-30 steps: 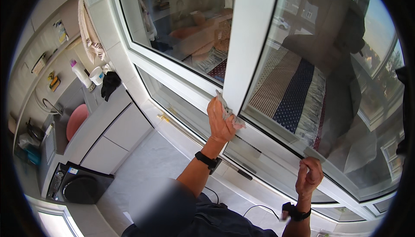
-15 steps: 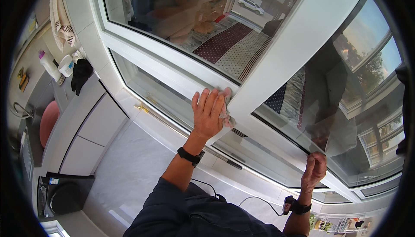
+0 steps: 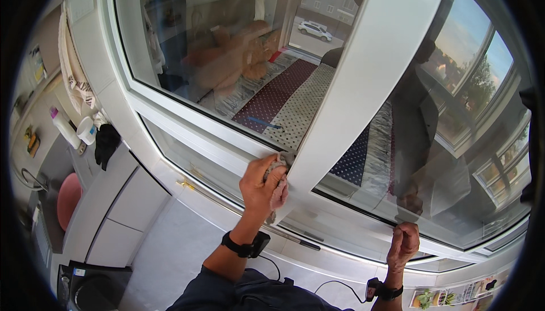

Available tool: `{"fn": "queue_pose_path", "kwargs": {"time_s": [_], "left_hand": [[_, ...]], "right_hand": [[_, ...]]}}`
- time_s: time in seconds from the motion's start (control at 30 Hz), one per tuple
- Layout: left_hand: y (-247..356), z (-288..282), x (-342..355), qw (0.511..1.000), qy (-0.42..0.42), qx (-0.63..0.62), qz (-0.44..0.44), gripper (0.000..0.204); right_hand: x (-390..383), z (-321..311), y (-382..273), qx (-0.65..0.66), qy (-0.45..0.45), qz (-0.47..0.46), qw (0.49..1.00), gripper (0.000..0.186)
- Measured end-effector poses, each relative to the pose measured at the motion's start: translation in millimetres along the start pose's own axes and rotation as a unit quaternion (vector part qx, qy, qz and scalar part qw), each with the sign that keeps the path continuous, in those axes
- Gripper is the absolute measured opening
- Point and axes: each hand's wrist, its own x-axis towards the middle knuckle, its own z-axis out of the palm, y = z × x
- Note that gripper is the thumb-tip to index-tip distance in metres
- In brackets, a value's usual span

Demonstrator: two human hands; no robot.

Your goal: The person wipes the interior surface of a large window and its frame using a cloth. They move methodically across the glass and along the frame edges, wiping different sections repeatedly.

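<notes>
My left hand [image 3: 256,185] has its fingers closed around a crumpled pinkish-grey cloth [image 3: 278,193]. The cloth meets the white window frame [image 3: 345,92] at the corner below the left glass pane [image 3: 227,44]. Part of it hangs below my fingers. Further right, the curled fingers of my right hand [image 3: 404,246] rest on the frame's lower rail, just under the right glass pane [image 3: 374,158]. Its fingertips are partly hidden there. Each wrist wears a black strap with a small device and a cable.
On the left, a counter holds a white bottle [image 3: 65,126], a white tub [image 3: 86,131], a black cloth [image 3: 105,145] and a pink basin [image 3: 69,200]. A black appliance [image 3: 93,288] stands lower left. Potted plants [image 3: 434,298] show at lower right. A patterned bed cover [image 3: 278,98] appears through the glass.
My left hand has gone from lying flat over the cloth to gripping it bunched, lower down at the frame corner. My right hand keeps its place on the rail. The whole view has shifted.
</notes>
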Motion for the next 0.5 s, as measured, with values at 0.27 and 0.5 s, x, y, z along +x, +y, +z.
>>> {"fn": "queue_pose_path", "kwargs": {"time_s": [0.27,0.5], "left_hand": [[22,8,-23,0.998,-0.05,-0.045,0.007,0.04],[23,5,0,0.958,-0.055,-0.193,-0.204,0.038]], "right_hand": [[0,3,-5,-0.016,0.011,-0.009,1.0,0.009],[2,3,-9,-0.032,0.016,-0.02,0.999,0.009]]}}
